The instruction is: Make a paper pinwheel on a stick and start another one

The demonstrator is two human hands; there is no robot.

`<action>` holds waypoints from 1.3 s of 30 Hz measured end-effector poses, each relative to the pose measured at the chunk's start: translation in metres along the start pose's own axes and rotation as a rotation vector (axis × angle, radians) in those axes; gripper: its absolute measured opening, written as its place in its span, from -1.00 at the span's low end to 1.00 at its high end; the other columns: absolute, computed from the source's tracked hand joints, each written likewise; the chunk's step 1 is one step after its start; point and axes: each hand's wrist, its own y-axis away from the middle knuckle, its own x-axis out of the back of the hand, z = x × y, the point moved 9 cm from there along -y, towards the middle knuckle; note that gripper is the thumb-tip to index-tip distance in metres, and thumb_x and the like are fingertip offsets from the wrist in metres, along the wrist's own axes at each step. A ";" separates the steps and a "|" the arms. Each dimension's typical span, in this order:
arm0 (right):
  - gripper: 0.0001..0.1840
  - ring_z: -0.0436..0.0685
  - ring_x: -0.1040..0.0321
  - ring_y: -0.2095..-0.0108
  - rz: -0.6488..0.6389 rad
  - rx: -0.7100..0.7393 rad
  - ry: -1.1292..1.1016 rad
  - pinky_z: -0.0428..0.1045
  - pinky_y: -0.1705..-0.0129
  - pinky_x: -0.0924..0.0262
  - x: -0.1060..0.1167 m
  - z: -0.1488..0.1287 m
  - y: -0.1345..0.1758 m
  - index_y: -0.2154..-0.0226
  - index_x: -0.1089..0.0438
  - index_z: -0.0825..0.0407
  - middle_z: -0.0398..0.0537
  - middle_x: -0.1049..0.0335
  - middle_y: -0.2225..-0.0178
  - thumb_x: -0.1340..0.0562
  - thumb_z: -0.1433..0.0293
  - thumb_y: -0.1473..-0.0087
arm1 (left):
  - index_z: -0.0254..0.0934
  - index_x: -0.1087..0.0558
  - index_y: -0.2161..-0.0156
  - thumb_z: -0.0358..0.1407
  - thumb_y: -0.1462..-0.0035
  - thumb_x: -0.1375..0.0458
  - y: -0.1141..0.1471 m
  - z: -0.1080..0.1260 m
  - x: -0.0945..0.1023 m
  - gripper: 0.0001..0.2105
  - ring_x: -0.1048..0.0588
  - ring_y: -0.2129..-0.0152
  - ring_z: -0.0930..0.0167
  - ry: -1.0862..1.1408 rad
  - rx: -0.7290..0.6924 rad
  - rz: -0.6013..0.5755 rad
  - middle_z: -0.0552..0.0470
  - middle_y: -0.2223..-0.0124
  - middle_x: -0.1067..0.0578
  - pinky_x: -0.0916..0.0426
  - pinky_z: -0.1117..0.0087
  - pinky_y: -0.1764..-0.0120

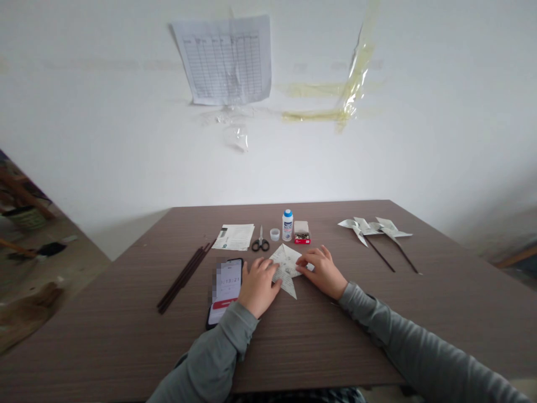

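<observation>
White printed paper (287, 268) lies folded on the counter (302, 347), well inside its near edge; left hand (260, 284) loosely spread on it, right hand (324, 272) pinching its right side, pinwheels (390, 228) well apart.

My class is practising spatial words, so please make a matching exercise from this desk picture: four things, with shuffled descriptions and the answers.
Things:
1. folded paper
2. bottle
3. dark sticks
4. paper pinwheels

Descriptions:
A. lying left of the phone
B. lying to the right of the scissors, the bottle and both hands
C. between the left hand and the right hand
D. upright, with a blue cap

Pairs: 1-C; 2-D; 3-A; 4-B
</observation>
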 end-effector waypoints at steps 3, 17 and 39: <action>-0.89 0.56 -0.83 -0.13 0.011 -0.013 0.020 0.80 -0.74 -0.24 -0.002 0.000 0.001 0.03 -0.82 -0.27 0.04 -0.88 0.11 -0.52 0.30 -0.53 | -0.09 -0.77 -0.50 -0.39 -0.62 -0.36 0.000 0.003 -0.001 -0.53 -0.56 -0.65 -0.12 0.015 -0.003 -0.011 -0.22 -0.60 -0.72 -0.29 -0.54 -0.75; -0.73 0.41 -0.78 -0.11 0.105 0.103 0.161 0.77 -0.72 -0.20 -0.005 -0.006 0.006 0.11 -0.89 -0.29 -0.07 -0.90 0.09 -0.47 0.40 -0.57 | -0.07 -0.77 -0.49 -0.50 -0.59 -0.30 -0.001 0.011 -0.006 -0.47 -0.63 -0.59 -0.05 0.068 -0.052 -0.029 -0.25 -0.58 -0.73 -0.31 -0.55 -0.73; -0.74 0.41 -0.73 -0.10 0.080 0.069 0.188 0.78 -0.75 -0.14 -0.002 -0.010 0.006 0.20 -0.83 -0.26 -0.13 -0.87 0.15 -0.49 0.41 -0.53 | 0.06 -0.80 -0.50 -0.40 -0.65 -0.29 -0.001 0.018 -0.007 -0.50 -0.60 -0.56 -0.09 -0.002 -0.055 -0.031 -0.21 -0.56 -0.70 -0.35 -0.51 -0.72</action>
